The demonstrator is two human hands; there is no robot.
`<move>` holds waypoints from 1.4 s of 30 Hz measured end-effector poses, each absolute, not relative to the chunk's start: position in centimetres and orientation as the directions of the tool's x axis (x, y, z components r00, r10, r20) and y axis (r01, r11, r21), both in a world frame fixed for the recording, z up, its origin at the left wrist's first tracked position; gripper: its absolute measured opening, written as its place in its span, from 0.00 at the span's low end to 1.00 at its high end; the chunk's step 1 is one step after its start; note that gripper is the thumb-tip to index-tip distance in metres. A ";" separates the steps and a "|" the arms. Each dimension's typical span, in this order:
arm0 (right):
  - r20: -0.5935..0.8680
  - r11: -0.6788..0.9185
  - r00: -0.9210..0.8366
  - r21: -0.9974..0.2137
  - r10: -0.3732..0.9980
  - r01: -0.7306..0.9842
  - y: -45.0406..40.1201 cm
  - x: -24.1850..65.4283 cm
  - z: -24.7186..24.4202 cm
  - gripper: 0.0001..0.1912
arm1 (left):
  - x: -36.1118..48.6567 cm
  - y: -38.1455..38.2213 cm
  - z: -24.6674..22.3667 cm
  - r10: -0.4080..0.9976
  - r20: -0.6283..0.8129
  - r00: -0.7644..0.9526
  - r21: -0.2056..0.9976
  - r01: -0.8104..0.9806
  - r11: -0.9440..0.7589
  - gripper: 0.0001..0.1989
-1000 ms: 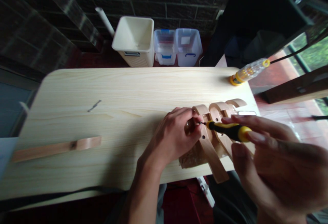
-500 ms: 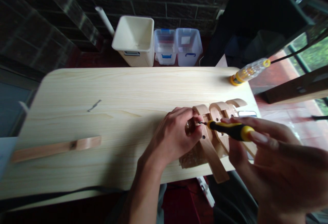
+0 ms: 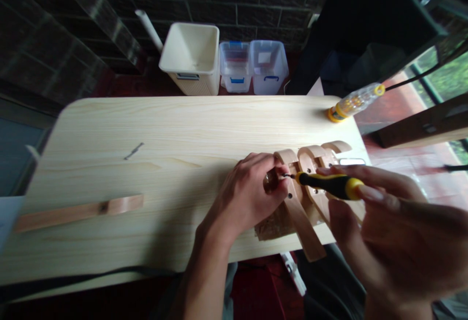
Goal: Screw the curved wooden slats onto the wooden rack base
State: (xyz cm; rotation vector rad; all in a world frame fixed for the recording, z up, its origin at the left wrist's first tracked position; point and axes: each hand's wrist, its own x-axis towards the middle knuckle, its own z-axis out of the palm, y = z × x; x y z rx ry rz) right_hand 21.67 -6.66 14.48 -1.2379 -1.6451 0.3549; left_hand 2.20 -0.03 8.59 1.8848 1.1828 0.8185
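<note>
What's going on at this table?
Someone is working with a screwdriver on curved wooden pieces at the right of the table. The right hand holds the yellow-and-black screwdriver, its tip at the leftmost pieces. The left hand has its fingers close around that tip; whether they pinch a screw is too small to tell. Another wooden piece lies apart at the left.

Spreading out as a pale wooden table (image 3: 204, 122), carrying a yellow-ended container (image 3: 353, 104) at the far right corner, a curved-slat assembly (image 3: 305, 230) by the near right corner and, toward the left edge, a wooden strip (image 3: 78, 212) (dark-spotted) and thin grey bits (image 3: 134, 150).
</note>
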 end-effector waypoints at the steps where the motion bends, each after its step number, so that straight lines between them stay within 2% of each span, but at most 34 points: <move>1: 0.541 0.439 0.034 -0.715 0.840 0.544 -6.6 21.7 14.6 0.25 | 2.2 0.0 8.6 0.921 0.125 0.369 0.849 0.440 -0.292 0.05; 4: 0.535 0.442 0.018 -0.716 0.845 0.540 -6.7 22.0 15.0 0.26 | 2.1 -0.1 8.6 0.920 0.129 0.369 0.843 0.448 -0.298 0.05; 11: 0.508 0.396 -0.013 -0.656 0.861 0.642 -6.8 22.2 15.4 0.18 | 2.1 -0.1 8.7 0.920 0.136 0.368 0.841 0.448 -0.303 0.05; 15: 0.542 0.403 0.001 -0.625 0.840 0.669 -6.7 21.7 15.2 0.19 | 2.2 -0.1 8.8 0.922 0.127 0.366 0.839 0.456 -0.296 0.05; 21: 0.497 0.358 0.050 -0.689 0.866 0.630 -7.1 21.9 14.6 0.19 | 2.2 -0.1 8.9 0.929 0.112 0.352 0.841 0.464 -0.277 0.06; 24: 0.486 0.368 0.067 -0.737 0.871 0.567 -7.1 21.8 14.6 0.21 | 2.2 -0.1 8.8 0.925 0.121 0.360 0.844 0.453 -0.287 0.06; 28: 0.529 0.421 0.045 -0.721 0.847 0.551 -6.9 21.8 15.0 0.23 | 2.3 -0.2 8.8 0.923 0.121 0.365 0.844 0.452 -0.289 0.05; 31: 0.500 0.408 0.003 -0.710 0.866 0.574 -7.1 22.3 15.1 0.22 | 2.3 -0.1 8.9 0.924 0.115 0.364 0.846 0.453 -0.283 0.05; 35: 0.425 0.326 0.038 -0.745 0.904 0.581 -7.3 22.7 14.8 0.17 | 2.3 -0.1 9.0 0.925 0.108 0.363 0.844 0.459 -0.279 0.06; 42: 0.469 0.324 0.092 -0.727 0.878 0.606 -6.8 22.1 14.7 0.14 | 2.2 -0.2 8.9 0.924 0.110 0.367 0.847 0.452 -0.280 0.06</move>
